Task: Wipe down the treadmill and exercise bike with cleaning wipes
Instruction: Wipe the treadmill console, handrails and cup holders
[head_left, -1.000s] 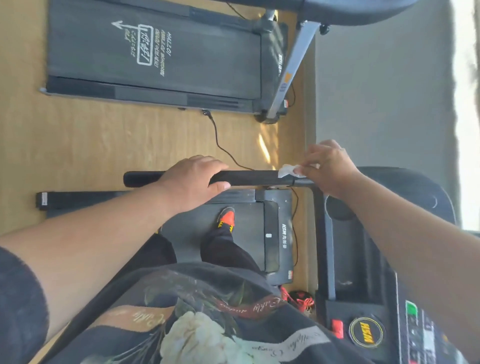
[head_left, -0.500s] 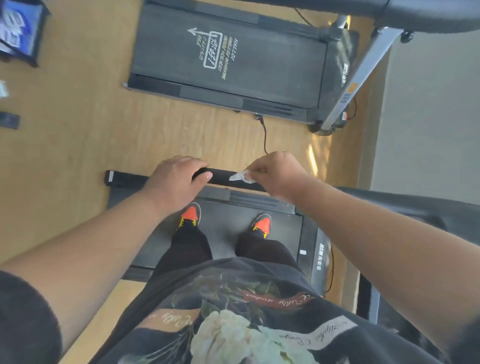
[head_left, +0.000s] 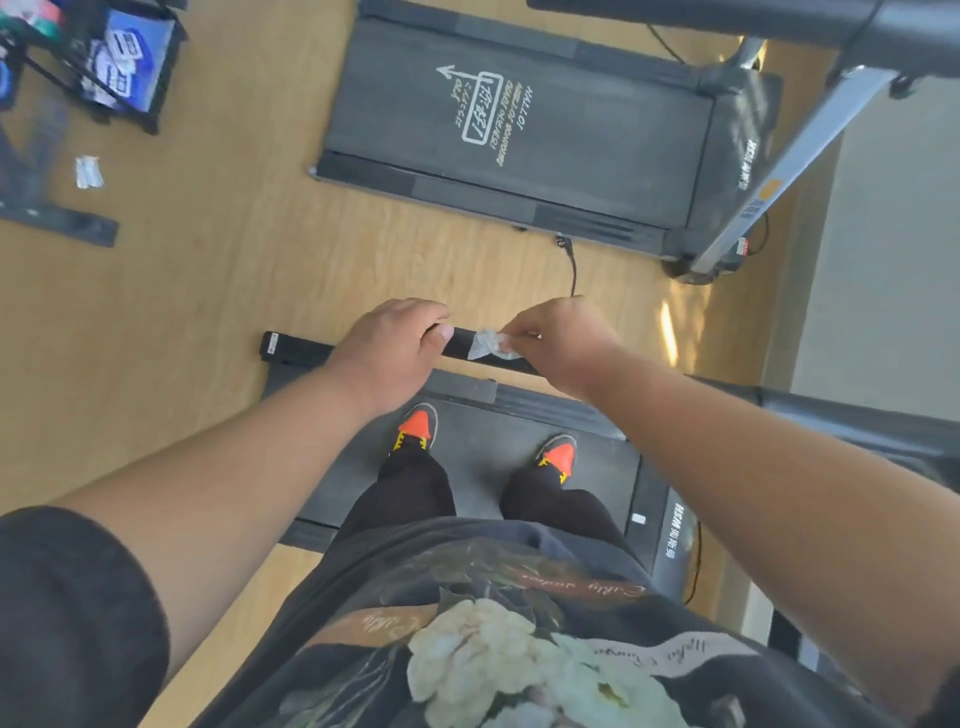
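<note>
Much of the handrail (head_left: 462, 343) is hidden: its middle is covered by the left hand (head_left: 387, 348), whose fingers are curled over it with the thumb tip showing on the near side, and its right stretch is lost behind the right hand (head_left: 558, 345). A crumpled white wipe (head_left: 488, 344) is pinched in the right hand's fingertips and pressed to the rail just right of the left thumb; how much of the wipe is tucked under the fingers cannot be made out. The treadmill (head_left: 498, 457) deck below the hands is partly blocked by two legs and orange-toed shoes (head_left: 418, 423), and its right part is cut off behind the right forearm. Beyond the hands a second treadmill (head_left: 519, 124) is seen, its console cropped at the top edge. Far to the upper left of the left hand, a dark rack (head_left: 130, 67) is seen holding blue-and-white packets, too blurred to read; a small white scrap (head_left: 88, 171) lies on the floor (head_left: 208, 291) near it.
</note>
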